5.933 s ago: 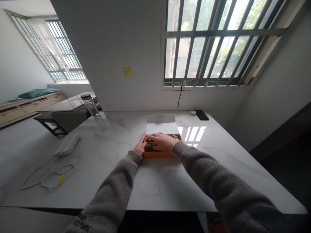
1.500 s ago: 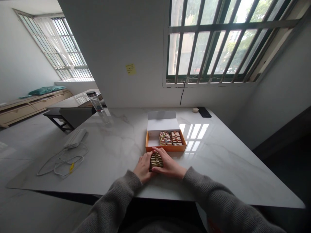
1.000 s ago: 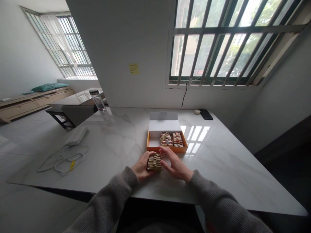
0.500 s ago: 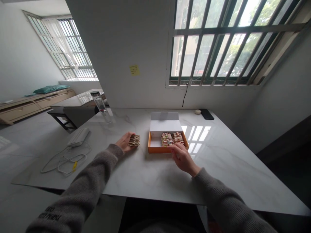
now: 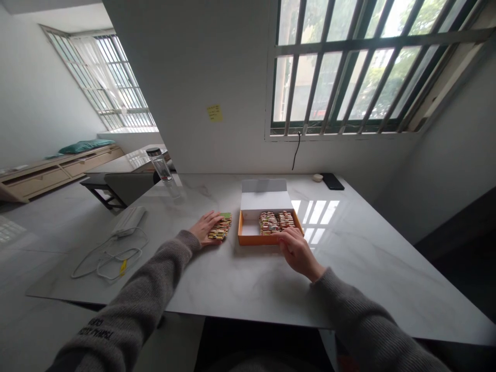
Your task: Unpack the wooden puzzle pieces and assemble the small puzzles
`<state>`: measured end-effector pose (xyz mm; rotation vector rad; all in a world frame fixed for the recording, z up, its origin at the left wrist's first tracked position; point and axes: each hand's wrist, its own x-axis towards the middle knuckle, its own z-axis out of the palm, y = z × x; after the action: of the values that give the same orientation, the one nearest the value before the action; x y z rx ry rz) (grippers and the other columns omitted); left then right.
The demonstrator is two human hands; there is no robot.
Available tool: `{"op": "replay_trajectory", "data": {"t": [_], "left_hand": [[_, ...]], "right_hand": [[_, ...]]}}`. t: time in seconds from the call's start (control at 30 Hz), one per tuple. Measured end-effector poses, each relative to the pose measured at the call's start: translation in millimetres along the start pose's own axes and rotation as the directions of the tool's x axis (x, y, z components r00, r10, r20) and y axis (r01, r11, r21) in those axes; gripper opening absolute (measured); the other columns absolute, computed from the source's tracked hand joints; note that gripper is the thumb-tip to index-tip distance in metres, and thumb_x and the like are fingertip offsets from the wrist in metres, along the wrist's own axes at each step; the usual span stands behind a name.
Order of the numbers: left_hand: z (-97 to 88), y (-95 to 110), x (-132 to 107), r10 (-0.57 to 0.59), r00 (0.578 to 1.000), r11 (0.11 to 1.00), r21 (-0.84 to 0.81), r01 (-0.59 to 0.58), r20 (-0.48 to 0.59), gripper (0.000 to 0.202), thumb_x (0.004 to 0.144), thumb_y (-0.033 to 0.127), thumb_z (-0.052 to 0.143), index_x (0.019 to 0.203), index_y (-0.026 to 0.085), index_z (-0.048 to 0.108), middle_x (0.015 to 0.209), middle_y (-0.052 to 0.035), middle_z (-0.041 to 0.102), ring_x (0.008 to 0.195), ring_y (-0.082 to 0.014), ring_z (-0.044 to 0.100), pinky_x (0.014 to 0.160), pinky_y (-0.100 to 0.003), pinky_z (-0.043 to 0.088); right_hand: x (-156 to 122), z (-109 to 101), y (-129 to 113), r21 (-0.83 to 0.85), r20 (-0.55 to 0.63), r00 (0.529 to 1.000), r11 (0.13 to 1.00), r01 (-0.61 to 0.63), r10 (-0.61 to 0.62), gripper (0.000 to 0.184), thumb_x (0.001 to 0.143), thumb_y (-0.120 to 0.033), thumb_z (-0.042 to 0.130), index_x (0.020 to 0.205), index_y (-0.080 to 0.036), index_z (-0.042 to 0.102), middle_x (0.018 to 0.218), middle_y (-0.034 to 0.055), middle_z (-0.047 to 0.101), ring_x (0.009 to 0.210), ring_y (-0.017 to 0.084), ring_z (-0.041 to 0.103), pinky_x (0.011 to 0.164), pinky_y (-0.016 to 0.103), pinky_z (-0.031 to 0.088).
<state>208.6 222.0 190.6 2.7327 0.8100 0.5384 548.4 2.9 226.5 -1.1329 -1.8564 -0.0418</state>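
Left hand: our left hand (image 5: 206, 228) lies flat on the table, fingers stretched out and close together, fingertips against the left side of the loose tile stack. It grips nothing.
Loose tile stack: a fanned batch of small coloured tiles (image 5: 220, 228) rests on the table, just left of the orange box and apart from it.
Right hand: our right hand (image 5: 297, 249) sits at the front right corner of the box, fingers curled towards the tiles inside. We cannot tell whether the fingertips pinch a tile or only touch the rim.
Orange box: the shallow orange box (image 5: 253, 240) stands open mid-table, its white lid (image 5: 265, 199) folded up at the far side.
Box contents: two packed rows of tiles (image 5: 276, 221) fill the middle and right of the box. The left part shows bare white floor.
Progress: we judge one batch out of the box and set aside, with about two batches yet to be lifted out.
Table: white marble-pattern top (image 5: 248, 281), glossy, with window glare right of the box.
Surroundings: a clear bottle (image 5: 160, 164) at the far left, a white device (image 5: 129, 220) with a coiled cable (image 5: 106, 257), and a dark phone (image 5: 333, 181) near the wall.
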Motion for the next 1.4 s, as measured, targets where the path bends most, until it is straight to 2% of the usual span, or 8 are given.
{"op": "replay_trajectory", "data": {"t": [0.2,0.4,0.83,0.93,1.07,1.17,1.23,1.4], "left_hand": [[12.7,-3,-1,0.016,0.999,0.999,-0.029,-0.017,-0.029,0.116,0.058,0.059,0.085,0.151,0.015,0.031,0.151,-0.0213,0.035,0.142,-0.0414,0.036,0.12,-0.056,0.032],[25.3,5,-3,-0.16,0.98,0.984,-0.099,0.149,-0.116,0.076,0.093,0.062,0.044,0.153,0.017,0.029,0.154,-0.0171,0.034,0.146,-0.0355,0.03,0.123,-0.054,0.024],[18.4,9,1,-0.048,0.99,0.996,-0.083,0.037,-0.135,0.076,0.094,0.064,0.04,0.151,0.015,0.031,0.154,-0.0184,0.04,0.142,-0.033,0.041,0.12,-0.05,0.033],[6.7,25,3,-0.05,0.951,0.999,-0.027,0.044,-0.305,0.062,0.097,0.053,0.042,0.146,0.015,0.039,0.148,-0.0182,0.045,0.138,-0.0332,0.043,0.118,-0.053,0.034],[-11.0,81,22,0.011,0.857,1.0,0.029,0.005,-0.516,0.032,0.095,0.032,0.05,0.122,0.018,0.059,0.114,-0.0112,0.065,0.11,-0.0269,0.06,0.102,-0.046,0.048],[-13.4,123,52,0.109,0.928,0.982,-0.107,-0.157,-0.355,0.023,0.094,0.028,0.053,0.114,0.02,0.062,0.097,-0.0055,0.069,0.096,-0.0208,0.065,0.093,-0.037,0.053],[-6.0,138,76,0.141,0.97,0.971,-0.164,-0.174,-0.197,0.033,0.09,0.031,0.061,0.121,0.02,0.058,0.107,-0.0075,0.068,0.098,-0.0214,0.066,0.092,-0.037,0.054],[28.4,130,122,0.023,0.991,0.994,-0.105,-0.009,0.133,0.073,0.068,0.045,0.084,0.126,0.014,0.052,0.117,-0.0167,0.064,0.11,-0.0337,0.064,0.098,-0.047,0.052]], "right_hand": [[-2,1,3,-0.002,0.0,1.0,1.0,-0.018,0.018,0.028,0.096,-0.012,0.046,0.113,-0.023,0.065,0.087,0.0061,0.063,0.085,0.023,0.055,0.08,0.04,0.045],[-3,0,4,-0.002,-0.007,0.999,0.999,-0.032,0.032,0.029,0.096,-0.012,0.046,0.114,-0.023,0.065,0.089,0.0061,0.064,0.085,0.023,0.056,0.08,0.039,0.046],[7,-11,9,-0.013,-0.04,0.998,0.999,-0.043,0.043,0.025,0.097,-0.014,0.045,0.111,-0.022,0.064,0.092,0.0073,0.067,0.089,0.024,0.058,0.083,0.042,0.049],[16,-18,19,-0.065,-0.007,0.996,0.994,-0.084,0.084,0.027,0.098,-0.015,0.044,0.116,-0.022,0.063,0.1,0.009,0.07,0.095,0.026,0.059,0.086,0.044,0.05],[33,-19,38,-0.152,0.115,0.982,0.979,-0.133,0.151,0.031,0.097,-0.015,0.044,0.123,-0.019,0.062,0.112,0.0121,0.069,0.108,0.028,0.058,0.095,0.047,0.049],[46,-11,50,-0.22,0.241,0.947,0.962,-0.159,0.212,0.035,0.097,-0.018,0.047,0.129,-0.016,0.059,0.12,0.0142,0.067,0.114,0.029,0.057,0.099,0.046,0.047],[53,-4,55,-0.276,0.3,0.921,0.947,-0.167,0.25,0.037,0.097,-0.021,0.048,0.132,-0.015,0.058,0.123,0.0154,0.066,0.115,0.029,0.058,0.101,0.046,0.045],[55,5,57,-0.359,0.333,0.899,0.92,-0.156,0.283,0.039,0.098,-0.022,0.047,0.135,-0.014,0.055,0.128,0.0152,0.064,0.119,0.028,0.056,0.104,0.043,0.041]]}}
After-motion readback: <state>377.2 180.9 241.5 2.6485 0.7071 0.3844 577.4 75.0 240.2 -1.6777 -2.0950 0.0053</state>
